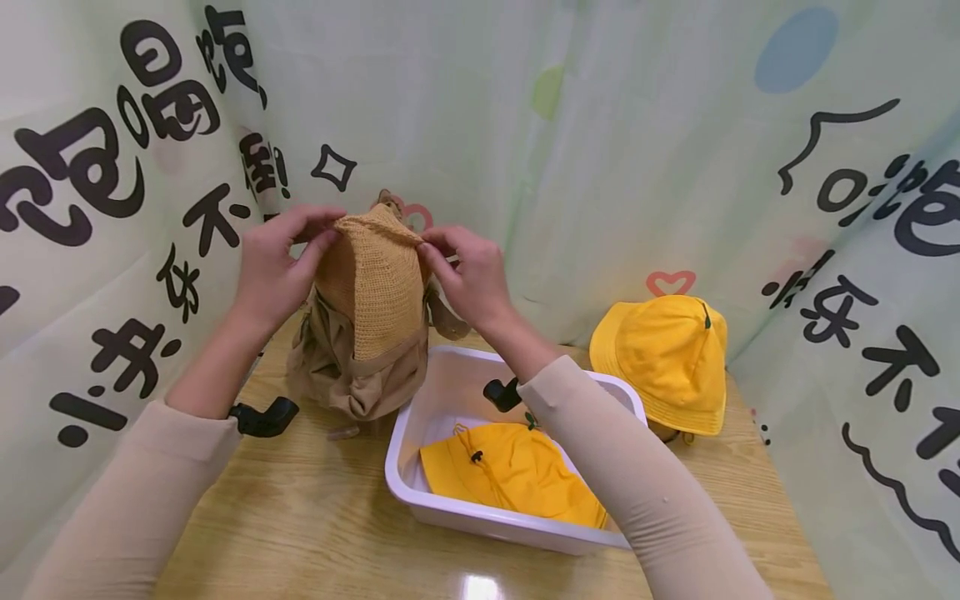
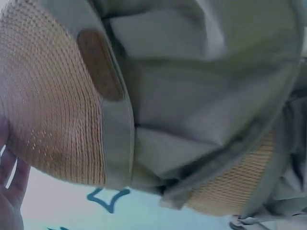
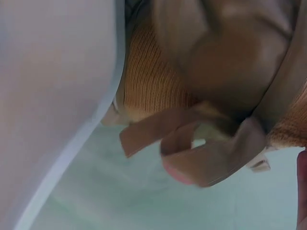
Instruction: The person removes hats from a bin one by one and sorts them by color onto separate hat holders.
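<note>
A tan sun hat [image 1: 390,292] with a woven brim and a fabric crown is at the left back of the table. My left hand [image 1: 277,262] pinches the brim's upper left edge, and my right hand [image 1: 471,271] pinches its upper right edge. In the left wrist view a brown patch [image 2: 100,64] sits on the hat's band, next to the creased crown. Another woven part [image 2: 235,179] shows lower right; whether it belongs to a second hat I cannot tell. A wide fabric strap [image 3: 216,160] dangles loosely in the right wrist view.
A white plastic tub [image 1: 510,518] stands on the wooden table [image 1: 300,517], holding a yellow hat [image 1: 517,467]. Another yellow hat [image 1: 660,358] is raised at the right back. Printed curtains [image 1: 465,100] hang close around the table. My right forearm passes over the tub.
</note>
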### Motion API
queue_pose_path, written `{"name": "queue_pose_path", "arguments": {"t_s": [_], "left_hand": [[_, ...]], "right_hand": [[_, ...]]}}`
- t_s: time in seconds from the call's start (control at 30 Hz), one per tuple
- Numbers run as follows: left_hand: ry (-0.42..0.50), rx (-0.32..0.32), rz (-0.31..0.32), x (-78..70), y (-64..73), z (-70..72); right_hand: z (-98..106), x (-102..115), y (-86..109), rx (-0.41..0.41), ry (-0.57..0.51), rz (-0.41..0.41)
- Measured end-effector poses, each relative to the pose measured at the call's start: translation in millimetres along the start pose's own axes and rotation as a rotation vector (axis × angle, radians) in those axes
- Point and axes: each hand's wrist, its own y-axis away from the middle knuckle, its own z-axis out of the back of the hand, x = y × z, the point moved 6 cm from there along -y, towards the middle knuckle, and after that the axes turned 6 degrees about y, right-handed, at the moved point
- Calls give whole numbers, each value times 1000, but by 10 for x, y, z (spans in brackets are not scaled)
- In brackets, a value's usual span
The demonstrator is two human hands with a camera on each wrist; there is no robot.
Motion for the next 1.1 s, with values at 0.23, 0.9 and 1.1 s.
{"name": "queue_pose_path", "arguments": {"t_s": [0.23, 0.9, 1.1], "left_hand": [[6, 189, 72, 188, 250, -115], [-175, 91, 82, 349, 102, 97], [-184, 98, 104, 469, 124, 83]], "right_hand": [[-19, -95, 40, -6, -120, -156], [-15, -154, 31, 11, -71, -93], [-64, -169, 49, 32, -18, -55]]}}
